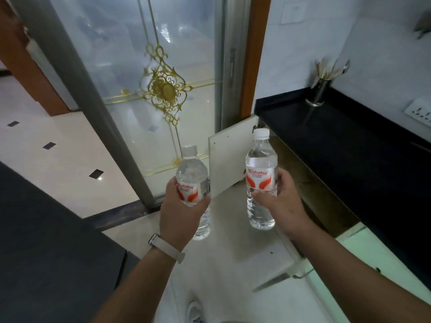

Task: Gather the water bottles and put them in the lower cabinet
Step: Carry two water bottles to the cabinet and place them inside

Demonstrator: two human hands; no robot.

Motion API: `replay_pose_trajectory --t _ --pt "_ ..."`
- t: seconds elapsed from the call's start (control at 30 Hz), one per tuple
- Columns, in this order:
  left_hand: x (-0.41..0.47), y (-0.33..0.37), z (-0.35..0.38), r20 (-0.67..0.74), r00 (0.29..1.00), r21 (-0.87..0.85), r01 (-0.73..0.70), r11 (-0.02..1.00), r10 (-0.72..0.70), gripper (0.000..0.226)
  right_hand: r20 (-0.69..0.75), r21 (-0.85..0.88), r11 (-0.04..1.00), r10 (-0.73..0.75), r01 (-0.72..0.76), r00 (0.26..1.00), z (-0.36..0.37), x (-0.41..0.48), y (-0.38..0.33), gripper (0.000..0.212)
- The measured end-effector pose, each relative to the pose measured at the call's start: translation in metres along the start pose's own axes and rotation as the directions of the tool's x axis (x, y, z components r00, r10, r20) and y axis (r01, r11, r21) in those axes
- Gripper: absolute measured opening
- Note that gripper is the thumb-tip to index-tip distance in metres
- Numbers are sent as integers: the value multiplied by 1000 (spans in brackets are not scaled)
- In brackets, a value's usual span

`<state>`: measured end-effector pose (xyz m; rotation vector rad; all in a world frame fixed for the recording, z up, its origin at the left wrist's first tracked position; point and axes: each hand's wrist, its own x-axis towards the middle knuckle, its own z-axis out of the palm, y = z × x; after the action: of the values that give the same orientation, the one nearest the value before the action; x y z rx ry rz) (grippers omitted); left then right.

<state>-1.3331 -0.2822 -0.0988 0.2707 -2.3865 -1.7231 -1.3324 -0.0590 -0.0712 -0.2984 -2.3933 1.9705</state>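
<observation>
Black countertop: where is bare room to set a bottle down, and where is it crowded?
The countertop looks bare from the utensil holder in its far corner forward to the frame edge, wall to front lip. Only that corner is occupied.

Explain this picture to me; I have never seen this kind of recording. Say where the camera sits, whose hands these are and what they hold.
There is no machine here. A person wears one wide-angle camera on the head, looking forward and down, so both arms reach in from the bottom edge. The left hand, with a watch on its wrist, grips the left bottle. The right hand grips the right bottle. Both are clear water bottles, held caps up. To the right runs a black countertop bearing a metal utensil holder. Below it a white cabinet door stands open, showing the lower cabinet. Behind is a glass door with gold ornament.
</observation>
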Motion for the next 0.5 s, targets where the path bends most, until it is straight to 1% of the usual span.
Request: replay_pose_trajectory --t 0.2,0.4,0.5 --pt "72 -10 -3 81 996 -39 28 999 -25 73 -104 -19 1000 15 -17 994 36 31 -10 66" --pt "115 -8 25 177 984 -17 8 1000 -4 68 -209 -8 998 65 -68 976 32 62 -7 65" --pt "138 -6 44 225 974 36 -2 999 -6 67 -252 28 995 103 -99 962 27 85 2 63"
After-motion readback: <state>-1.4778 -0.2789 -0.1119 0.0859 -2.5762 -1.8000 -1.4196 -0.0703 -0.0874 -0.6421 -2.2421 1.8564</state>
